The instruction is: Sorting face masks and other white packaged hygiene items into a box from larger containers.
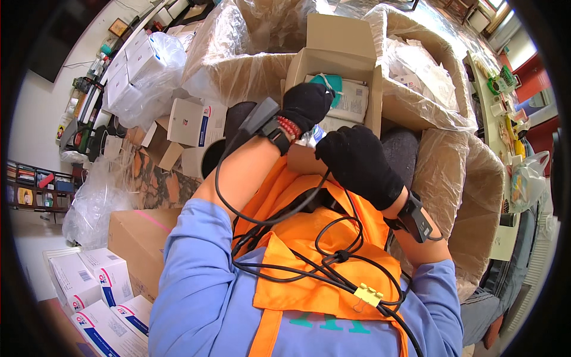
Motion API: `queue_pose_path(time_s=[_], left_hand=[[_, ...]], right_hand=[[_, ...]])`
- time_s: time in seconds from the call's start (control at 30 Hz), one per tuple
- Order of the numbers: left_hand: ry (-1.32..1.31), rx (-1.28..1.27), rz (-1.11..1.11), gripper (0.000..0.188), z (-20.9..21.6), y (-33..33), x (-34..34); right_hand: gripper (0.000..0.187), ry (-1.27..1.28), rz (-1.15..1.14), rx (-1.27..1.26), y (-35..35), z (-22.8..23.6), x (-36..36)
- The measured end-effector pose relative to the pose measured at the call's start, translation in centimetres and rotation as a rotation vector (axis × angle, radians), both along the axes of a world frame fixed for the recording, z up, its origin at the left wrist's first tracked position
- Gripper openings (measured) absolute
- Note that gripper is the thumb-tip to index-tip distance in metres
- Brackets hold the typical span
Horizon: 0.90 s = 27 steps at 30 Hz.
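An open cardboard box (340, 37) stands in front of me with its far flap raised. White packets (355, 101) with printed labels lie inside, along with a teal piece (334, 85). Over the box's left side, my left hand (306, 106) in a black glove has its fingers curled beside the teal piece; whether it grips anything is hidden. My right hand (361, 166), also gloved, is closed at the near edge of the box, by the near flap (302, 160). Some clear plastic (311, 137) shows between the hands. What the right fingers hold does not show.
Large plastic-lined cartons (250, 68) surround the box; the right one (458, 119) contains crumpled packaging. White printed boxes (89, 276) are stacked at lower left beside a brown carton (134, 244). An open white box (196, 122) lies left. Black cables (285, 271) loop over my orange apron.
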<state>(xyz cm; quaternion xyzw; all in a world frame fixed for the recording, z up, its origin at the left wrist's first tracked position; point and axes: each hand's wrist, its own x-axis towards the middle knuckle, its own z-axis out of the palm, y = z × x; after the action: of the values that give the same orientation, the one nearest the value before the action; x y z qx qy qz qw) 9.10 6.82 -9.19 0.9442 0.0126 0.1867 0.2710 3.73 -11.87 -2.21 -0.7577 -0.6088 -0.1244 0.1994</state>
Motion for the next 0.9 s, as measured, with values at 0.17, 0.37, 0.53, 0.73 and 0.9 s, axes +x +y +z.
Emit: queue_pose_path(time_s=[0.17,0.37,0.53,0.73,0.9], left_hand=[[0.048,0.203,0.094,0.036,0.8,0.6,1.0],[-0.491,-0.146,0.152,0.034,3.5,2.3,1.4],[-0.425,-0.288,0.044,0.024,5.2,2.9,-1.1],[-0.412,-0.288,0.024,0.015,2.6,3.2,-3.0],[-0.379,-0.378,-0.003,0.012,1.4,3.1,-3.1]], right_hand=[[0.007,-0.126,-0.065,-0.076,-0.9,2.9,-0.6],[0.011,-0.295,-0.244,0.073,0.9,1.4,7.3],[0.023,-0.381,-0.373,0.073,3.2,0.2,14.4],[0.020,-0.312,-0.307,0.053,5.1,-0.8,11.9],[0.013,0.178,-0.223,-0.356,3.5,-4.9,10.6]])
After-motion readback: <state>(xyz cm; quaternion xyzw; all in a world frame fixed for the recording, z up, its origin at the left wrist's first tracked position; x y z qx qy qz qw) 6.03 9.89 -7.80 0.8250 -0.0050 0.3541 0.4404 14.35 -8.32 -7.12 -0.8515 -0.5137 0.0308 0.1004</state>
